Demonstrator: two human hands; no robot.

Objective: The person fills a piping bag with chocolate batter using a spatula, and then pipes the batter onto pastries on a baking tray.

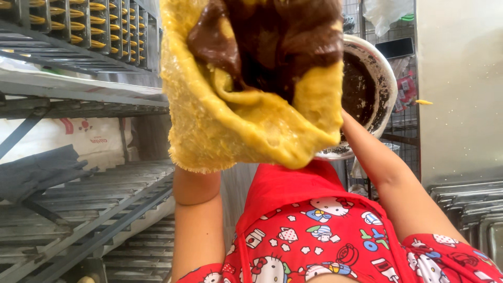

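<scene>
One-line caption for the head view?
Yellow plastic piping bag smeared with brown chocolate batter, held up from below beside a batter-coated white mixing bowl.

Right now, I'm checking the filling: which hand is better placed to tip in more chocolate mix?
Right, likely: the right arm reaches the bowl; the left arm props up the yellow bag.

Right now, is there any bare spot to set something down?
The slatted metal shelf lower left shows bare slats right of the dark folded cloth. The upper rack is crowded with yellow pieces. Straight ahead, the yellow bag of chocolate batter and smeared bowl fill the space.
</scene>
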